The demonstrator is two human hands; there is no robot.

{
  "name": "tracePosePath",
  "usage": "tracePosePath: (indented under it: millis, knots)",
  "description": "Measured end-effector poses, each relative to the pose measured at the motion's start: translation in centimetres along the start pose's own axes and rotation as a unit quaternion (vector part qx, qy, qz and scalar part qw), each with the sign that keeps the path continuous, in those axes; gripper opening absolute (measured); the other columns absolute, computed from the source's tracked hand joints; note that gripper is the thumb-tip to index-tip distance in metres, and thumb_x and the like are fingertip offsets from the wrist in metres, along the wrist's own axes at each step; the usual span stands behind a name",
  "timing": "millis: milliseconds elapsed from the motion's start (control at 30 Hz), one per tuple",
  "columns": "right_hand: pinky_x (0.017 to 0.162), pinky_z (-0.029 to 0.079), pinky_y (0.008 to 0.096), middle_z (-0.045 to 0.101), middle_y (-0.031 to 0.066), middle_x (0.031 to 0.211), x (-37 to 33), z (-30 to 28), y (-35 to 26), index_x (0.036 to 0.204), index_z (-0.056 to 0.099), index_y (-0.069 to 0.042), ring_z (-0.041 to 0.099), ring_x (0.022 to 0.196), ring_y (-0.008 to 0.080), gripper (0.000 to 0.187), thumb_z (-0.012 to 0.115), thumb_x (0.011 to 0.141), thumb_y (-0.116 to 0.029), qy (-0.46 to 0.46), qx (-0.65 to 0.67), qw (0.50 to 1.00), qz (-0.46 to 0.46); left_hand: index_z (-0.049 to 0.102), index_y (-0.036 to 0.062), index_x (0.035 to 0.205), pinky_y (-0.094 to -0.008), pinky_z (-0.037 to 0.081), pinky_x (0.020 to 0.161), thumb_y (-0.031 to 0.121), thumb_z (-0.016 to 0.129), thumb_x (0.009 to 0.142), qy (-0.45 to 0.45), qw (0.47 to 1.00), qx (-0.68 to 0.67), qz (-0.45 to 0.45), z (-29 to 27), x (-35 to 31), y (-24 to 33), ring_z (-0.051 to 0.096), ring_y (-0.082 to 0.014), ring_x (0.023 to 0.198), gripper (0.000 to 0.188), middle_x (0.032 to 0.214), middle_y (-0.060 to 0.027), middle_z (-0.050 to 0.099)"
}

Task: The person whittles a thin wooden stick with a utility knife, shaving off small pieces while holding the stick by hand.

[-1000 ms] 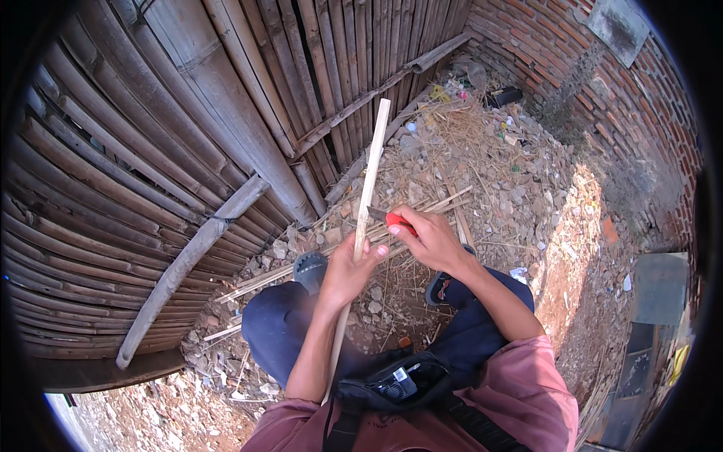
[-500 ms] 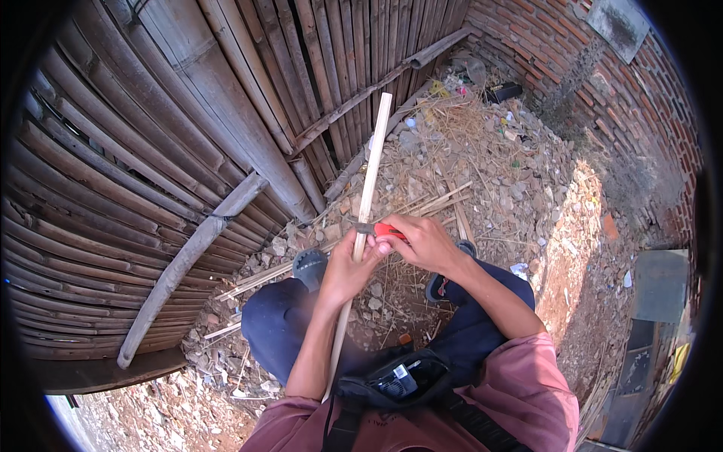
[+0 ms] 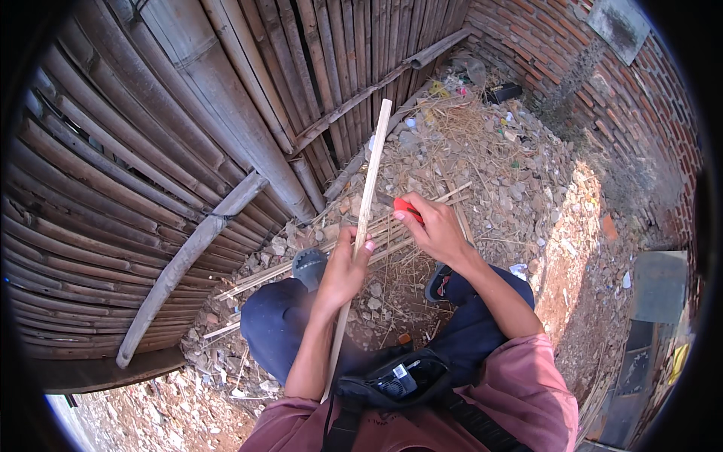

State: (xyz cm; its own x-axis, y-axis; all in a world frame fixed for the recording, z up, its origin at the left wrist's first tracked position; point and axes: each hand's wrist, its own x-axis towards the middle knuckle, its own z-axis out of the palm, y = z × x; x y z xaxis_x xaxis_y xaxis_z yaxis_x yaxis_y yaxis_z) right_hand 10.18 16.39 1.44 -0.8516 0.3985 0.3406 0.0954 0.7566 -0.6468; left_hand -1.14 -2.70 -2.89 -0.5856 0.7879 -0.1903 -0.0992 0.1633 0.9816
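A long, pale bamboo strip slants up and away from my waist. Around its middle my left hand is closed, with the thumb lying along the strip. My right hand grips a knife by its red handle. The dark blade points left, its tip close beside the strip just above my left hand; whether it touches cannot be made out. The lower end of the strip runs down past my left forearm to the black bag at my waist.
Split bamboo strips lie on the rubble ground around my feet. A bamboo slat wall with a pole brace rises at left. A brick wall stands at far right. My open black bag hangs at my waist.
My right hand has moved right and slightly up, taking the knife away from my left thumb. My left hand still holds the strip, whose far end has dipped slightly.
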Motion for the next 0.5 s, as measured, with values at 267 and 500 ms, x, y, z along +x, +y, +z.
tracePosePath:
  millis: [267, 500]
  knots:
    - [0.064, 0.055, 0.0478, 0.075, 0.0155, 0.089, -0.4, 0.1, 0.3, 0.112, 0.066, -0.007, 0.073, 0.076, 0.0377, 0.028, 0.068, 0.104, -0.034, -0.072, -0.048, 0.995, -0.044, 0.05, 0.0053, 0.134, -0.0295, 0.049, 0.062, 0.019, 0.062, 0.11, -0.022, 0.999, -0.019, -0.028, -0.7, 0.0, 0.8, 0.059, -0.0094, 0.072, 0.03, 0.084, -0.0028, 0.065]
    - [0.067, 0.056, 0.0465, 0.075, 0.0151, 0.091, -1.0, 0.9, 0.3, 0.115, 0.066, -0.009, 0.073, 0.078, 0.0387, 0.023, 0.07, 0.1, -0.026, -0.108, -0.011, 0.991, -0.072, 0.041, 0.0017, 0.14, -0.0258, 0.046, 0.068, 0.018, 0.072, 0.106, -0.012, 1.0, 0.023, -0.013, -0.2, -0.5, 2.2, 0.057, -0.0063, 0.081, 0.049, 0.093, -0.0036, 0.069]
